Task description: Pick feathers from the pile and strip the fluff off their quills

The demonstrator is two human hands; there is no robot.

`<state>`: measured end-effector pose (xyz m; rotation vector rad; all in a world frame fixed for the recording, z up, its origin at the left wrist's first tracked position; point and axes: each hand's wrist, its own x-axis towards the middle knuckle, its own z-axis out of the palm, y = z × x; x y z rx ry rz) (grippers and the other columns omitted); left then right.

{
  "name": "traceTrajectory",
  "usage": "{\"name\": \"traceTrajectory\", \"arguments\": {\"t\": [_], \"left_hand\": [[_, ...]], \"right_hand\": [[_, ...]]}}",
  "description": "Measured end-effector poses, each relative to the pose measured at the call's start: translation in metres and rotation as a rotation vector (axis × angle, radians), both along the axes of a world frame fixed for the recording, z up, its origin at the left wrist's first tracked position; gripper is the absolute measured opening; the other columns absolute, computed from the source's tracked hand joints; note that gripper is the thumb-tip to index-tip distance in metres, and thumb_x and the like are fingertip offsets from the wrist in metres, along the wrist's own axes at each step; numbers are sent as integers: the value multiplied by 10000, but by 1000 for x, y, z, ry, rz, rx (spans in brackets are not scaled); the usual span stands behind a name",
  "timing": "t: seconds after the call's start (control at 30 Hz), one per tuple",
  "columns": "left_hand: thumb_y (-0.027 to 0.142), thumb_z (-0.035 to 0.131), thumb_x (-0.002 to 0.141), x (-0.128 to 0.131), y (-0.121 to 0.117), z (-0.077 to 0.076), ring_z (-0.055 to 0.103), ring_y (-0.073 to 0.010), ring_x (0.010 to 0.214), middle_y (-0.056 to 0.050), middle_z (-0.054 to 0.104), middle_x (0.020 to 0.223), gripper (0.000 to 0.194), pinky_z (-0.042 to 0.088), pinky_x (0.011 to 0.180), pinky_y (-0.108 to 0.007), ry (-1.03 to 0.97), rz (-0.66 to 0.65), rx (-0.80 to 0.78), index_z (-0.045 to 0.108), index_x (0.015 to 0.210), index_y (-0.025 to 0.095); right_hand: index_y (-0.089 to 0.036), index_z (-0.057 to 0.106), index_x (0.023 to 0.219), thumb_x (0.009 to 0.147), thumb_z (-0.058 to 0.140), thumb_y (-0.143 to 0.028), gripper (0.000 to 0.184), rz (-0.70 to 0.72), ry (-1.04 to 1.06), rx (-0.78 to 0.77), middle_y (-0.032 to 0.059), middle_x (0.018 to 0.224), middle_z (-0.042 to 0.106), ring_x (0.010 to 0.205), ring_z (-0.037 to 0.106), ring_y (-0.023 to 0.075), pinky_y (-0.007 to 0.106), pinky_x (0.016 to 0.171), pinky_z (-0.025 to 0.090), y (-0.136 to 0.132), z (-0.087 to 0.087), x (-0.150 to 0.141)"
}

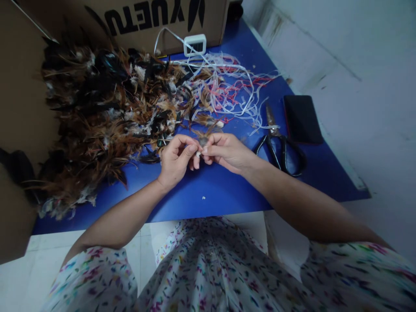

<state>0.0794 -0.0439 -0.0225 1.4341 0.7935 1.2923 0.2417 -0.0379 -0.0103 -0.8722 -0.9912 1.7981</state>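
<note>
My left hand (pixel 177 159) and my right hand (pixel 228 151) meet over the front of the blue table, thumbs and fingertips pinched together. Between them is a small brown-grey feather (pixel 203 141), its fluffy part pointing away from me. Both sets of fingertips close on its lower end, where a bit of white shows; the exact grip is partly hidden. Just beyond lies another loose feather (pixel 208 121) with a pale base. A big heap of brown and black feathers (pixel 107 108) spreads to the left of my hands.
White and red plastic strips (pixel 230 86) lie tangled behind my hands. Black-handled scissors (pixel 276 141) and a dark phone-like slab (pixel 302 119) are on the right. A small white digital device (pixel 195 45) stands before a cardboard box (pixel 146 26). The wall borders the blue table (pixel 234 195) at right.
</note>
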Motion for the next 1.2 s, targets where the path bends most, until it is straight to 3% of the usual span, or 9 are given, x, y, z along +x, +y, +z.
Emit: {"name": "traceTrajectory", "arguments": {"t": [0.13,0.37,0.73,0.9,1.2], "left_hand": [[506,678,870,-2,2,2,545,-60,419,32,661,710,331,438,387,-197,22,24,35,523,855,214],[458,693,874,-5,6,1,537,-60,427,36,630,671,296,442,417,-211,38,-6,58,544,828,206],[474,760,806,-5,11,-2,531,-56,404,49,643,650,345,421,378,-192,55,-63,-64,547,888,215],[467,790,774,-6,12,-1,542,-66,398,59,644,639,386,428,373,-196,48,-92,-102,503,853,223],[456,800,766,-4,7,5,544,-60,407,32,641,606,360,428,388,-186,46,-177,-147,578,801,175]], "right_hand": [[-163,584,637,573,914,-348,383,40,-30,24,-27,564,647,509,581,82,213,496,459,-1,4,3],[-155,674,729,703,845,-422,318,86,-227,226,11,684,704,565,606,93,229,530,495,1,9,14],[-181,685,807,853,662,-257,92,-38,-569,522,-2,715,681,610,599,108,263,612,479,-2,13,28],[-196,692,811,868,637,-210,81,-101,-706,644,-3,726,670,664,581,130,288,676,449,-6,18,27],[-228,674,816,939,576,-232,158,-107,-791,923,23,855,683,806,610,173,310,789,449,-9,22,26]]}}
